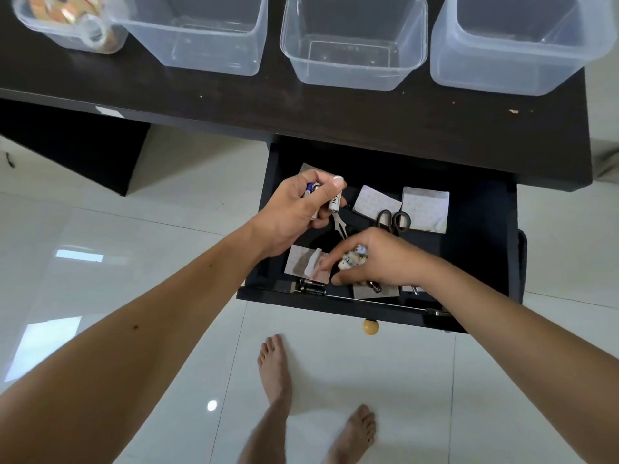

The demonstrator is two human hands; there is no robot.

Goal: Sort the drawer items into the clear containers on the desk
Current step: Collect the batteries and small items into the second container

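Two hands over the open drawer [479, 209], left hand [294, 212] gripping white batteries [336, 199], right hand [382, 262] just below it curled around small patterned items [353, 260], scissors [395, 220] just beyond the right hand, black batteries [311, 288] beside its fingertips, clear containers [355, 48] on the desk [301, 105] well above both hands.

Blk desk [301, 108], clear containers [355, 45], yellow knob [370, 326]
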